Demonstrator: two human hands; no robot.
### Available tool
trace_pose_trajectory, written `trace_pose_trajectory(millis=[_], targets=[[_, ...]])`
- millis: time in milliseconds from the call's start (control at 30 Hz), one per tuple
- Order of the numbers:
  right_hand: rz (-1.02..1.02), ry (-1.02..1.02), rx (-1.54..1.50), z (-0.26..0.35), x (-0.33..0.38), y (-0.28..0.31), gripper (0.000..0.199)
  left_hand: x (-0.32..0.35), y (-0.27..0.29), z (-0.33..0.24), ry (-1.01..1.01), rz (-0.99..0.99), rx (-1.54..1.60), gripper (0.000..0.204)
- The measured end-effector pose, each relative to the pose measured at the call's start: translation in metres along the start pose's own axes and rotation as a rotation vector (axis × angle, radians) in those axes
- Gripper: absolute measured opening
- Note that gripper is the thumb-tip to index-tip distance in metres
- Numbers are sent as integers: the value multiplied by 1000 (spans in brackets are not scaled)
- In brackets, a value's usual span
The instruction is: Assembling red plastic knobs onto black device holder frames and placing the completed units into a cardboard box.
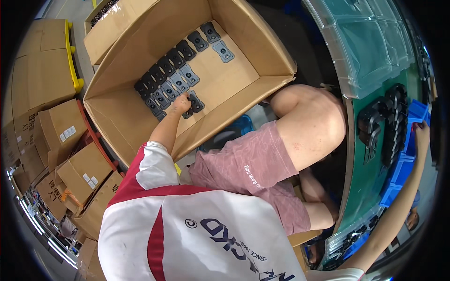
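Observation:
My left hand (181,104) reaches into a large open cardboard box (229,86), its fingers closed on a dark plastic part (195,101) near the front of the laid rows. Beside it on the box bottom lie grey parts with round black centres (179,82). A row of black parts (167,65) runs behind them. A separate grey part (223,51) lies farther right. Far to the right, my right hand (422,132) is at a blue bin (417,112), fingers drawn together by a small red spot; what they hold is hidden.
A green work surface (361,178) at the right carries black curved parts (396,122) and a clear plastic tray (365,47). My bent knee (314,112) stands between box and surface. Cardboard cartons (70,129) are stacked at the left. A blue container (241,124) is beneath the box edge.

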State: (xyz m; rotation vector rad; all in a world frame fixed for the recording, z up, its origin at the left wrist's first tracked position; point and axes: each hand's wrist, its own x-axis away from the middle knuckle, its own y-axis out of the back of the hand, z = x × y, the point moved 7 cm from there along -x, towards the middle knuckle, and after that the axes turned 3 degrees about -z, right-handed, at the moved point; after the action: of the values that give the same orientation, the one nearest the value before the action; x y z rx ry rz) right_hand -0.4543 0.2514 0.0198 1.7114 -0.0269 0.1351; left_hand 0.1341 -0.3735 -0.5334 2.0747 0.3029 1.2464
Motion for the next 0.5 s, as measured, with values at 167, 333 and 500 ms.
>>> trace_pose_trajectory(millis=[167, 333, 500], targets=[[-543, 163, -8, 30, 70, 44, 29, 3, -25, -16, -228, 11, 24, 28], [-423, 42, -590, 44, 137, 63, 33, 0, -20, -31, -177, 11, -137, 27], [-299, -98, -1285, 73, 209, 59, 34, 47, 60, -146, -264, 25, 312, 22]])
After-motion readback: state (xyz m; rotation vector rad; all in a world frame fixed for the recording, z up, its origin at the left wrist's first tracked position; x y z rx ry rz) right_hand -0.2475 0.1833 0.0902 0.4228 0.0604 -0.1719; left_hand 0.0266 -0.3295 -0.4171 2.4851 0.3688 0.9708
